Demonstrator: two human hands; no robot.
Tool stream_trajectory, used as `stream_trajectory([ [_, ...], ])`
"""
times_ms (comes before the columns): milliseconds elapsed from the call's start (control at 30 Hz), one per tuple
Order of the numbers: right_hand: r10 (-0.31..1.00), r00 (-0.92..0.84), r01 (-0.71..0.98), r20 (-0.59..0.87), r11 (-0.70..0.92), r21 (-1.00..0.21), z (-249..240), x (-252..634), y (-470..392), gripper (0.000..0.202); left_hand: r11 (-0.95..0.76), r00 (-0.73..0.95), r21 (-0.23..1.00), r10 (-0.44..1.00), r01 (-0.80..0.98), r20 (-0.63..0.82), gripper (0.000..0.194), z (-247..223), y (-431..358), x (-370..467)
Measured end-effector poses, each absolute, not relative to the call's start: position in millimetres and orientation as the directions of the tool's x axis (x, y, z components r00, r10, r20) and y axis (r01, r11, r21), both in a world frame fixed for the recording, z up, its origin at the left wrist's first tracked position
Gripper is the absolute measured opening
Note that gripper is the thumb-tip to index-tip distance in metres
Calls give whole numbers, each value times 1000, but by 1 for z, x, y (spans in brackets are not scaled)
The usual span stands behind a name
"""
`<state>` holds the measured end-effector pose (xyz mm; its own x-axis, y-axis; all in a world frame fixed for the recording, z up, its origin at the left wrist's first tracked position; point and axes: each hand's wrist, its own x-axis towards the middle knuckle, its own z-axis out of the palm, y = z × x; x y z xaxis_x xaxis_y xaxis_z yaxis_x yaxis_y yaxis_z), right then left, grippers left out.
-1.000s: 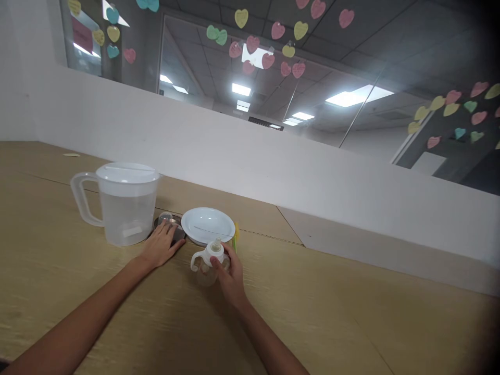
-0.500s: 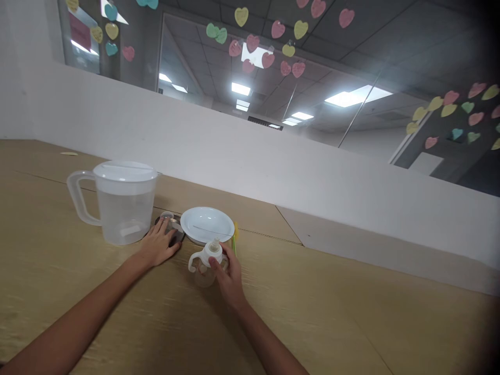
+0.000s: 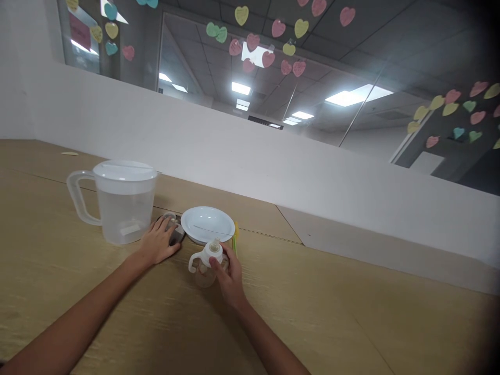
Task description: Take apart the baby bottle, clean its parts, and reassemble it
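Note:
My right hand (image 3: 230, 276) is closed on a clear baby bottle (image 3: 204, 277) with a white collar, a pale nipple and curved side handles. The bottle is upright, low over the table. My left hand (image 3: 157, 246) reaches out with its fingers spread over a dark round dish (image 3: 178, 235). Beyond those fingertips shows a small clear, cap-like piece (image 3: 170, 214), partly hidden; whether they touch it I cannot tell. A white bowl (image 3: 207, 214) stands just behind the bottle.
Left of my left hand stands a large translucent lidded pitcher (image 3: 125, 213). A yellow and green thin utensil (image 3: 235, 237) lies at the bowl's right edge. A white wall (image 3: 203, 140) with glass above borders the wooden table (image 3: 332, 312).
The fingers of my left hand have shifted slightly over the dark dish. My right hand and the baby bottle stay in place.

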<state>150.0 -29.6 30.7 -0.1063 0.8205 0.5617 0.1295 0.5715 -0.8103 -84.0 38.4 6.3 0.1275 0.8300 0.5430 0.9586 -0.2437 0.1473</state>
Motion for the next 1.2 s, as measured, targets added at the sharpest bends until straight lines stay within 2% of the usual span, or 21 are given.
stream_trajectory([
  [200,820,-114,124,561,572,-811,33,151,-30,42,-221,100,117,772,968,627,55,19,32,-77],
  [400,824,-113,140,555,566,-812,32,151,-30,43,-135,-2,183,800,974,600,33,21,34,-77],
  [500,824,-108,144,556,566,-811,30,151,-29,43,-102,-41,212,814,972,580,32,25,32,-80],
  [600,819,-113,151,562,573,-805,29,151,-30,42,-111,-73,209,701,972,709,34,39,25,-81],
  [667,811,-117,169,573,585,-793,29,151,-30,41,-199,-114,252,525,947,843,36,52,15,-76],
  [733,797,-120,195,593,604,-773,30,151,-31,40,-382,-144,267,319,885,937,38,63,3,-66],
  [833,774,-129,228,619,631,-742,31,151,-32,39,-637,-116,174,133,751,984,39,69,-17,-42],
  [900,768,-137,237,626,639,-732,32,150,-33,39,-734,-63,149,143,663,988,38,66,-27,-26],
  [1000,768,-145,256,623,638,-727,34,150,-33,38,-828,59,183,252,530,966,37,58,-34,-11],
  [1133,758,-177,255,628,652,-714,36,151,-36,39,-884,162,244,329,398,930,38,48,-31,-5],
  [1200,733,-195,233,651,680,-695,35,152,-38,46,-896,183,248,332,369,925,39,46,-29,-3],
])
